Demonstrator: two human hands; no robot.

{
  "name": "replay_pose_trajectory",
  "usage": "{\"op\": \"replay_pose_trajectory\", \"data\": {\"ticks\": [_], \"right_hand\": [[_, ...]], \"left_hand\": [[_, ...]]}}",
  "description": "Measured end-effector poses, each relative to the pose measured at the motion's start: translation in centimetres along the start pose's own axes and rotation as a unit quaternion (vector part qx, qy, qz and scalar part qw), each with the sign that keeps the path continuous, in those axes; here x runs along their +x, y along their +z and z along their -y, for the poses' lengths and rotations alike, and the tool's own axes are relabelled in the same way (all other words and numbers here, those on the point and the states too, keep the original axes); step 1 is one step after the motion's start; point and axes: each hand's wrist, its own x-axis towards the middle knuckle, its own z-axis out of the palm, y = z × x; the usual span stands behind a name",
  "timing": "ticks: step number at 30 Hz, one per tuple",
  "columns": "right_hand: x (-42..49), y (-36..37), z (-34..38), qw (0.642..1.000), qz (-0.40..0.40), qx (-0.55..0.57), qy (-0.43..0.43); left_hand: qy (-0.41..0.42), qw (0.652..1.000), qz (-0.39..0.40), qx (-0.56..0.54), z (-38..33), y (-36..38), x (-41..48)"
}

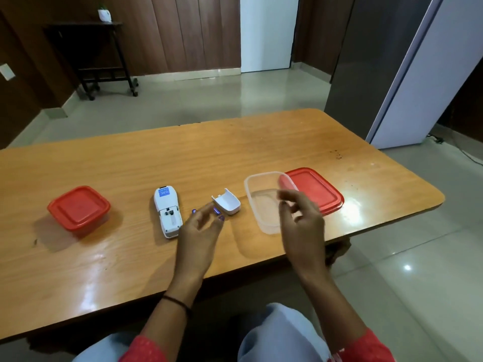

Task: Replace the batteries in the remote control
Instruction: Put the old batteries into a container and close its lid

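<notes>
Our hands blur: left hand [202, 226] open, fingers spread, empty; right hand [300, 212] loosely open over the clear tub [261, 194], contents unclear. Remote [168, 211] lies face down on desk [130, 165], compartment open, cover [226, 202] beside. Left tub [78, 207] lidded.

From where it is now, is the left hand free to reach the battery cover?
Probably yes. The left hand hovers open just short of the white battery cover, which lies on the table with nothing between them. The remote lies off to the other side.
</notes>
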Motion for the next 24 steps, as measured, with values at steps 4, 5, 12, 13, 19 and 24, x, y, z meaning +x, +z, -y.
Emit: {"op": "replay_pose_trajectory", "data": {"ticks": [4,5,12,13,19,24], "right_hand": [[-0.7,6.4,0.7,0.967,0.173,-0.179,-0.047],[-0.6,8.0,0.2,0.949,0.196,-0.241,-0.048],[0.9,14.2,-1.7,0.894,0.202,-0.395,-0.066],[1.0,14.4,-1.8,0.89,0.206,-0.401,-0.072],[1.5,11.4,0.3,0.91,0.173,-0.374,-0.042],[4.8,4.7,0.1,0.921,-0.03,-0.382,-0.067]], "left_hand": [[0.142,0.938,-0.059,0.31,1.2,-4.0,2.6],[0.16,0.911,-0.042,0.378,1.6,-4.4,3.3],[0.182,0.809,0.056,0.556,2.9,-4.7,7.3],[0.179,0.813,0.055,0.551,2.9,-4.6,7.7],[0.213,0.837,0.04,0.503,2.6,-4.2,7.7],[0.275,0.883,0.053,0.377,-0.8,0.3,6.0]]}}
